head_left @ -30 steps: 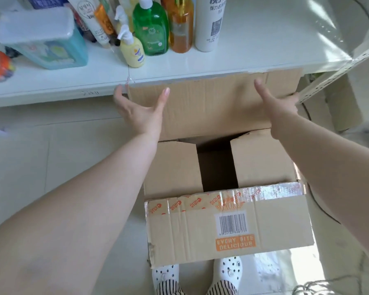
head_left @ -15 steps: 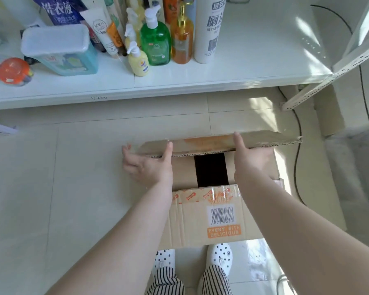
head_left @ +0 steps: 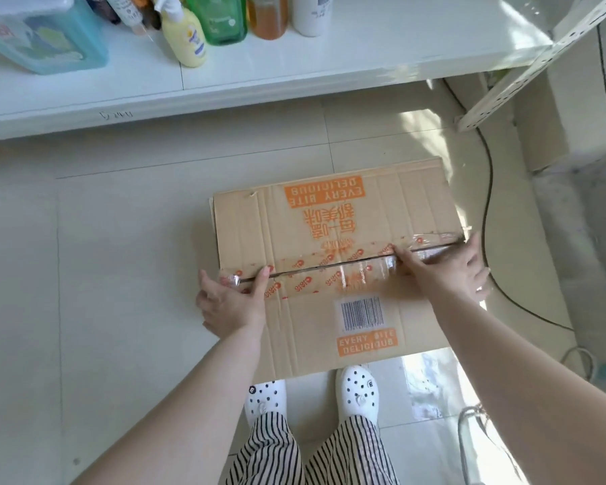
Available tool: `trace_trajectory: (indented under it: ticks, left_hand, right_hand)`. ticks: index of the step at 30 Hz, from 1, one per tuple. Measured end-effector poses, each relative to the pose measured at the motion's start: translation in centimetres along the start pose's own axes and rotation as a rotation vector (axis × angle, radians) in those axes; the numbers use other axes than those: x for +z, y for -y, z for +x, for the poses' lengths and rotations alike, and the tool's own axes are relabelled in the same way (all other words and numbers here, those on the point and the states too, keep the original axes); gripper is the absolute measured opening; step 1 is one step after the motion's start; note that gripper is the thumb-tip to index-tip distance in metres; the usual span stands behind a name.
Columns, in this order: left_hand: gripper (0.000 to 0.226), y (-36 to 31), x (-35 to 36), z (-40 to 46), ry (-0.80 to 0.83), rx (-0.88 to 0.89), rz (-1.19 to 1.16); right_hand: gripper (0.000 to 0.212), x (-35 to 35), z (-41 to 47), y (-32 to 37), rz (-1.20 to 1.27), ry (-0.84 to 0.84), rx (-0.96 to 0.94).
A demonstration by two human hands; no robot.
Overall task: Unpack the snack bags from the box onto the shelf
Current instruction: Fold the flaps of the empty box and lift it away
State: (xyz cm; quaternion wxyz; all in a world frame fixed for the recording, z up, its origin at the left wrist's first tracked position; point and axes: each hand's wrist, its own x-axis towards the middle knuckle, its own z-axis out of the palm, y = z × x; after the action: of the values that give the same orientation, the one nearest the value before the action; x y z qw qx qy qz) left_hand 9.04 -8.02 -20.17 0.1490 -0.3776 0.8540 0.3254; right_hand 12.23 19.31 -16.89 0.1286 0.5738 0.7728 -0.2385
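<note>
Within the last second the far flap, which had stood raised against the shelf (head_left: 294, 82), was folded down, so the box (head_left: 333, 267) lay shut on the floor tiles (head_left: 119, 274) with no snack bags in view or on the shelf, which suggests the unpacking was finished or not yet begun. The left hand (head_left: 233, 302) rested at the box's left edge and the right hand (head_left: 448, 271) near its right edge, both with fingers straight along the taped seam, gripping nothing. Bottles (head_left: 224, 19) and a blue tub (head_left: 46, 36) crowded the shelf's left end, and a black cable (head_left: 488, 190) trailed across the floor to the right.
</note>
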Motion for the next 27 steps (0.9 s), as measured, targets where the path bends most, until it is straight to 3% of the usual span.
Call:
trace_trajectory:
  ticks: [5,12,24,27]
  left_hand:
    - [0.076,1.6,1.0,-0.1,0.052,0.043,-0.09]
    - [0.069,2.6,-0.1,1.2,-0.077,-0.02,-0.153]
    - [0.08,11.2,-6.8,7.2,-0.223,-0.494,-0.461]
    - [0.071,13.8,-8.5,7.9,-0.286,-0.545,-0.497]
  right_hand:
    - [0.133,1.3,0.9,-0.7,-0.034,-0.01,-0.013]
    - [0.128,3.1,0.1,2.2,-0.086,-0.014,-0.131]
    - [0.126,11.2,-7.9,14.6,-0.289,0.098,-0.547]
    - [0.127,13.6,-11.0,16.7,-0.347,0.11,-0.636]
